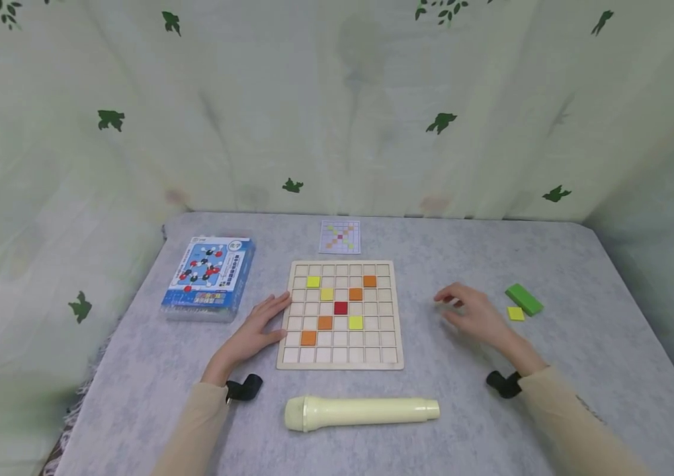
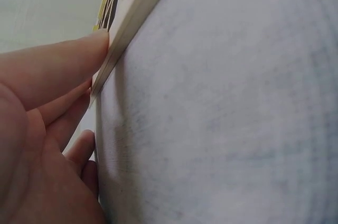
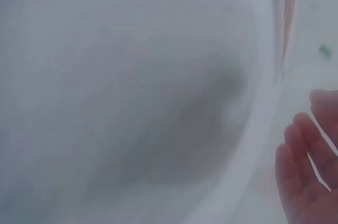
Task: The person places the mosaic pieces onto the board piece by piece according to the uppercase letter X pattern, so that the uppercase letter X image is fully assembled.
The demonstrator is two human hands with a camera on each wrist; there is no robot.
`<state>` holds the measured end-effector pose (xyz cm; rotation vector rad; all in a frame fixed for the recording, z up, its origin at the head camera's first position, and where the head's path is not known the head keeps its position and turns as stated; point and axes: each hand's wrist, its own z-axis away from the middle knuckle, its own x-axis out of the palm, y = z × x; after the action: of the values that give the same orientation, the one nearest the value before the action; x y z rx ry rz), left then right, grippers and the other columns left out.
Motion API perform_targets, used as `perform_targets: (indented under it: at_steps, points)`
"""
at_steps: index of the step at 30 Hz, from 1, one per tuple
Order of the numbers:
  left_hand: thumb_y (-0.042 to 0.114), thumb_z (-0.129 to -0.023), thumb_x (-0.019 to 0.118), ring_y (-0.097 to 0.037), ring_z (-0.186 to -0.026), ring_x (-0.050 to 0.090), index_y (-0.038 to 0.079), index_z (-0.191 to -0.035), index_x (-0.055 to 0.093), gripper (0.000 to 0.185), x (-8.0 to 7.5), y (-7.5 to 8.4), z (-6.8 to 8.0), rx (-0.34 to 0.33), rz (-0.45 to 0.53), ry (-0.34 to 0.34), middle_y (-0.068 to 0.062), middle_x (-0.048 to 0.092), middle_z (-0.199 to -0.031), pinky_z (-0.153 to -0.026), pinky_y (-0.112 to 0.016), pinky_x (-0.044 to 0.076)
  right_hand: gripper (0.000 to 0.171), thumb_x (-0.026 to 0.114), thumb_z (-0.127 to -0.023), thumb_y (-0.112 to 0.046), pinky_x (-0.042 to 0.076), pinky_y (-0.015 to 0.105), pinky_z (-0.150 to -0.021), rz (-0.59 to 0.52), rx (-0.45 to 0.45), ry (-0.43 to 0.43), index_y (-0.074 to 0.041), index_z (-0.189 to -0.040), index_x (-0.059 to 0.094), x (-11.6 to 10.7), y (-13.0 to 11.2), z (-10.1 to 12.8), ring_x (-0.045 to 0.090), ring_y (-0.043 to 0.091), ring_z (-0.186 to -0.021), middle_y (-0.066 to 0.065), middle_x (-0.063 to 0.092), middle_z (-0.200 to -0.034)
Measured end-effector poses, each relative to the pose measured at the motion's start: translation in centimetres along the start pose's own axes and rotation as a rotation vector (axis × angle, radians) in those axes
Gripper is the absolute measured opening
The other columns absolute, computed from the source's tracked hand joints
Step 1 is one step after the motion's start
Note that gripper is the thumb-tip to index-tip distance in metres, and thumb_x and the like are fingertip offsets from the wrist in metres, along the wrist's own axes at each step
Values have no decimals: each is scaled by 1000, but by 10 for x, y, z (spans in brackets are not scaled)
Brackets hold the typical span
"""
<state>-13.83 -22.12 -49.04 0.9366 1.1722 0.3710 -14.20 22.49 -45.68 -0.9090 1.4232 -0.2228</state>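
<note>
A square wooden grid board (image 1: 377, 338) lies flat on the table. On it, a red tile (image 1: 340, 308) sits mid-board, with orange tiles (image 1: 325, 322) along one diagonal and yellow tiles (image 1: 327, 294) along the other. My left hand (image 1: 255, 334) rests at the board's left edge, fingers extended; its thumb (image 2: 63, 60) touches the rim in the left wrist view. Right of the board, my right hand (image 1: 472, 313) hovers over the table with loosely bent fingers and nothing in them. Beyond it lie a loose yellow tile (image 1: 515, 313) and a green block (image 1: 524, 299).
Behind the board lies a small card (image 1: 339, 237) printed with a coloured grid pattern. A blue box (image 1: 208, 277) with a molecule picture stands at the left. In front of the board is a pale yellow microphone (image 1: 366, 411). A curtain (image 1: 337, 119) hangs along the table's back.
</note>
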Motion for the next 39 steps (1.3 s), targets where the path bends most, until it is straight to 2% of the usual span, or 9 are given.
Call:
perform_targets:
  at_steps: [3, 7, 14, 20, 26, 31, 35, 39]
  points:
    - [17, -92, 64, -38, -143, 6, 4, -148, 35, 64, 1, -2, 1, 10, 3, 4, -12, 23, -156, -109, -61, 7, 25, 64, -85, 7, 48, 48, -82, 26, 81, 54, 2, -110, 62, -24, 29, 25, 57, 34, -100, 15, 61, -107]
    - [16, -92, 64, -39, -143, 6, 3, -147, 35, 64, 1, -3, 2, 23, 4, 9, -13, 24, -156, -109, -61, 7, 25, 65, -84, 8, 47, 54, -84, 78, 155, 94, 5, -109, 62, -47, 48, 47, 55, 40, -102, 21, 59, -108]
    - [18, -92, 64, -38, -143, 5, 4, -148, 34, 64, 1, -3, 1, 15, 7, 6, -12, 23, -156, -109, -61, 7, 29, 66, -82, 8, 47, 55, -82, 128, 249, 77, 8, -111, 61, -57, 59, 61, 55, 43, -101, 27, 57, -111]
    - [22, -93, 64, -34, -144, 4, 8, -150, 33, 66, 0, -6, 0, 5, 9, -4, -6, 21, -157, -111, -58, 7, 27, 66, -79, 11, 47, 54, -80, 174, 232, 67, 9, -105, 62, -54, 61, 62, 57, 41, -95, 25, 60, -103]
    - [18, -92, 64, -39, -143, 6, 4, -148, 35, 64, 0, -4, 0, 23, 14, 7, -13, 23, -156, -109, -61, 5, 25, 64, -78, 15, 50, 51, -77, 192, 194, 57, 8, -102, 63, -53, 64, 62, 58, 39, -91, 23, 59, -100]
    - [17, -92, 64, -39, -143, 6, 4, -147, 36, 63, 0, -5, 0, 32, 19, 10, -14, 24, -155, -109, -62, 5, 28, 65, -74, 20, 51, 45, -70, 207, 142, 63, 7, -99, 63, -50, 71, 63, 58, 34, -85, 19, 59, -96]
    - [18, -93, 64, -38, -143, 6, 4, -148, 35, 64, 0, -5, 0, 31, 10, 11, -12, 23, -156, -109, -62, 6, 27, 70, -74, 15, 51, 42, -68, 210, 114, 50, 4, -98, 64, -48, 71, 62, 58, 30, -84, 15, 60, -94]
    - [19, -93, 63, -39, -143, 6, 4, -148, 34, 64, 1, -5, 1, 37, 5, 15, -13, 22, -156, -108, -63, 6, 21, 73, -77, 5, 51, 43, -70, 207, 88, 20, 1, -97, 66, -43, 59, 57, 60, 29, -86, 10, 63, -93]
